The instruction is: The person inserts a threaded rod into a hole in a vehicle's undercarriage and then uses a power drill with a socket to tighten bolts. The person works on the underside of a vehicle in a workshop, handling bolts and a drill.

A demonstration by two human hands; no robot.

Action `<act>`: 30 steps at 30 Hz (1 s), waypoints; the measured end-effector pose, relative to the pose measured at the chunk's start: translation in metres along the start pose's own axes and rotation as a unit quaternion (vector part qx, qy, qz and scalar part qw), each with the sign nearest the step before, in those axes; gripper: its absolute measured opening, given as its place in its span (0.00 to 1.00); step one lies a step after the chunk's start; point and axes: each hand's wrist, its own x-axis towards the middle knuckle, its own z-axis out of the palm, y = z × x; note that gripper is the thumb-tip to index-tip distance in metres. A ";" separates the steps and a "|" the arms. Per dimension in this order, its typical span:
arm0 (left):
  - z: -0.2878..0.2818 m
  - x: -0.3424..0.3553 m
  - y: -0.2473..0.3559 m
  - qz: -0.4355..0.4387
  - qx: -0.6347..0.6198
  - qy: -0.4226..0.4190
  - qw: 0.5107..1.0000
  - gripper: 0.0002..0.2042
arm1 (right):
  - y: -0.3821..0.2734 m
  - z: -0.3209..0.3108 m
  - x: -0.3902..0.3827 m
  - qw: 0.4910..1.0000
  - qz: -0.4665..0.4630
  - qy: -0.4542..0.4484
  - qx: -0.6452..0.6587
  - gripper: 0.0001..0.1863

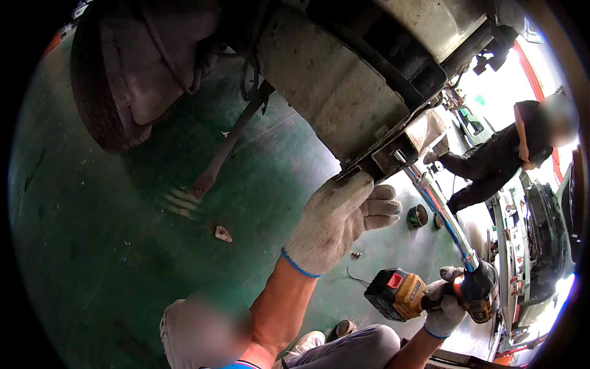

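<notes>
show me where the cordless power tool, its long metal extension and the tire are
Cordless power tool point(481, 289), head view: on its dark body.
Long metal extension point(444, 217), head view: midway along its shaft.
Tire point(91, 92), head view: on its tread.

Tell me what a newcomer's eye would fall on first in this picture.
Likely the power tool at lower right, gripped in the gloved right hand, its long shiny shaft slanting up toward the metal panel at top centre. Next comes the pale-gloved left hand, near the middle, raised to that panel's lower edge. The dark tyre at upper left and a dark-clothed co-worker at far right also stand out.
</notes>
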 end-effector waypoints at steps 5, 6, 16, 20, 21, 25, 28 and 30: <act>-0.003 -0.004 0.002 -0.003 -0.006 0.003 1.000 0.16 | 0.003 -0.012 -0.002 1.000 0.007 -0.020 -0.020 0.37; -0.005 -0.004 0.001 -0.004 -0.008 0.004 1.000 0.16 | 0.003 -0.012 -0.002 1.000 0.006 -0.016 -0.025 0.37; -0.007 0.000 0.001 -0.003 -0.016 -0.001 1.000 0.16 | -0.003 0.000 -0.005 0.999 0.010 0.019 -0.046 0.38; 0.003 0.000 0.000 -0.004 -0.011 0.002 1.000 0.16 | 0.003 -0.004 -0.010 0.999 0.022 0.023 -0.028 0.36; 0.006 -0.001 0.000 -0.003 -0.009 0.002 1.000 0.16 | 0.007 -0.007 -0.011 1.000 0.008 0.022 -0.021 0.36; 0.009 -0.001 -0.002 -0.004 0.004 -0.005 1.000 0.16 | 0.010 -0.011 -0.009 1.000 0.017 0.015 -0.001 0.36; 0.007 -0.003 -0.003 -0.004 0.011 -0.010 1.000 0.17 | 0.011 -0.008 -0.010 1.000 0.011 0.013 0.003 0.36; 0.006 -0.001 -0.007 -0.008 0.013 -0.010 1.000 0.18 | 0.011 -0.010 -0.010 1.000 0.008 0.017 0.005 0.36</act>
